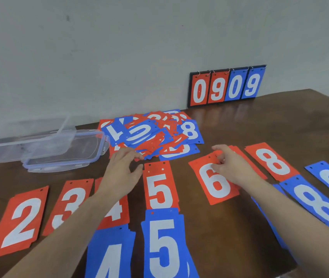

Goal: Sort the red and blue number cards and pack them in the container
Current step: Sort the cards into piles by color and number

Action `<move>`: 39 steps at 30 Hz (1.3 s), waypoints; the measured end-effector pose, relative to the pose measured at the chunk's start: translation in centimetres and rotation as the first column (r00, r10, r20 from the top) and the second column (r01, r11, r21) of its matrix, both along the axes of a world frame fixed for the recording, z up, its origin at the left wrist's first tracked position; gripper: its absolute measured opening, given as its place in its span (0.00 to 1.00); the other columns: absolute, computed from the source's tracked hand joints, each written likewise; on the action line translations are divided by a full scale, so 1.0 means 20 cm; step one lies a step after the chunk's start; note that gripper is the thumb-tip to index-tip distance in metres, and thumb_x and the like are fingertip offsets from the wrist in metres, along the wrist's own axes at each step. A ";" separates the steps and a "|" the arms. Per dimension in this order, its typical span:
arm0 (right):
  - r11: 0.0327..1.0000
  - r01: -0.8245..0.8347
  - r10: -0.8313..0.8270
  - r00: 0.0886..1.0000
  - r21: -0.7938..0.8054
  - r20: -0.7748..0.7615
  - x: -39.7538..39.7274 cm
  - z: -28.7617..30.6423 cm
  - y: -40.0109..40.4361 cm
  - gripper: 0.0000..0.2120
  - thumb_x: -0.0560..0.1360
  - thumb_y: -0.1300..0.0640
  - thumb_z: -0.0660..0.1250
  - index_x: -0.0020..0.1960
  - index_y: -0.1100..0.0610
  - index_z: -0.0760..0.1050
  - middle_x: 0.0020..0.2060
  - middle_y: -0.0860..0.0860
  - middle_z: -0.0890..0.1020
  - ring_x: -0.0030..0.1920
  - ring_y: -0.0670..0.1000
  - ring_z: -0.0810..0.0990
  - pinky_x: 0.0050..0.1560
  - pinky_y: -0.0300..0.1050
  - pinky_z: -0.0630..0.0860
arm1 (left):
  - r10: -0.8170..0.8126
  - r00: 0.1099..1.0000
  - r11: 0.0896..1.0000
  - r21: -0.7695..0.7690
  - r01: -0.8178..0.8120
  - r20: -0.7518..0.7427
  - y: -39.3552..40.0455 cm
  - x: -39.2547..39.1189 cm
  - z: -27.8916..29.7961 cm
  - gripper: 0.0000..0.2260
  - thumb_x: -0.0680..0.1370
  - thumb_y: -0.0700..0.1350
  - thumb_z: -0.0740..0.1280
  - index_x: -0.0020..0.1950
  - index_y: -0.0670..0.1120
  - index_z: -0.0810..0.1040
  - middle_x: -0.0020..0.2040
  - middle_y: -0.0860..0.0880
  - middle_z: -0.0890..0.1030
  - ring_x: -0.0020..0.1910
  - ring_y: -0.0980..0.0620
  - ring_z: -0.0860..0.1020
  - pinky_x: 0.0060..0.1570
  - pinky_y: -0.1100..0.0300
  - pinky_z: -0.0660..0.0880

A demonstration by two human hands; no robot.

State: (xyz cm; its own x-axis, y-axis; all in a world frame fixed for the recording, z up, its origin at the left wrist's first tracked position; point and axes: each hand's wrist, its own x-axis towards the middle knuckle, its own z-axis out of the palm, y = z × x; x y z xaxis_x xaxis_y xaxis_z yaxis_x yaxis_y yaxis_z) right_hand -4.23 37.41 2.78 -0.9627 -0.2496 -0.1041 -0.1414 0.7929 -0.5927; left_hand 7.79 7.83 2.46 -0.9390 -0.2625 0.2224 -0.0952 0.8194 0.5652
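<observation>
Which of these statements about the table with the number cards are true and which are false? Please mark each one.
1. The right hand pinches the top of the red 6 card. True.
2. The clear container is full of cards. False: no cards are in it.
3. The scoreboard by the wall shows 0909. True.
4. A blue 5 card lies nearer the person than the red 5 card. True.
5. The left hand holds a blue 8 card. False: it reaches towards the mixed pile, holding nothing clearly.
</observation>
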 end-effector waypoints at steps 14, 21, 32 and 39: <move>0.967 -0.255 0.249 0.946 -0.001 -0.207 -0.32 -0.04 -0.22 0.13 0.78 0.54 0.68 0.63 0.49 0.79 0.57 0.46 0.80 0.58 0.49 0.74 0.59 0.45 0.73 | 0.273 0.959 0.956 0.091 -0.279 0.079 -0.13 -0.30 -0.03 0.15 0.82 0.49 0.65 0.68 0.52 0.70 0.67 0.48 0.74 0.63 0.51 0.75 0.39 0.66 0.75; 0.922 -0.370 0.349 0.921 -0.112 -0.173 -0.46 -0.04 -0.54 0.12 0.78 0.55 0.68 0.61 0.48 0.79 0.53 0.45 0.81 0.55 0.45 0.78 0.54 0.40 0.76 | 0.322 0.943 0.944 -0.104 -0.313 0.084 -0.28 -0.48 -0.04 0.18 0.82 0.50 0.65 0.71 0.47 0.70 0.68 0.46 0.75 0.68 0.46 0.69 0.63 0.52 0.70; 0.953 -0.302 0.299 0.933 0.018 -0.200 -0.66 -0.09 -1.00 0.28 0.73 0.36 0.70 0.69 0.48 0.72 0.61 0.48 0.78 0.65 0.54 0.70 0.64 0.50 0.70 | 0.285 0.930 0.937 -0.271 -0.220 0.231 -0.39 -0.60 -0.08 0.25 0.83 0.57 0.61 0.77 0.50 0.64 0.68 0.46 0.76 0.66 0.45 0.74 0.60 0.51 0.73; 0.968 -0.249 0.243 0.961 -0.032 -0.130 -0.67 -0.10 -1.09 0.36 0.71 0.45 0.76 0.74 0.48 0.63 0.57 0.51 0.78 0.62 0.56 0.76 0.63 0.55 0.73 | 0.201 0.956 0.951 -0.276 -0.138 0.214 -0.42 -0.54 -0.08 0.23 0.82 0.57 0.61 0.77 0.53 0.65 0.65 0.47 0.77 0.60 0.47 0.77 0.57 0.55 0.74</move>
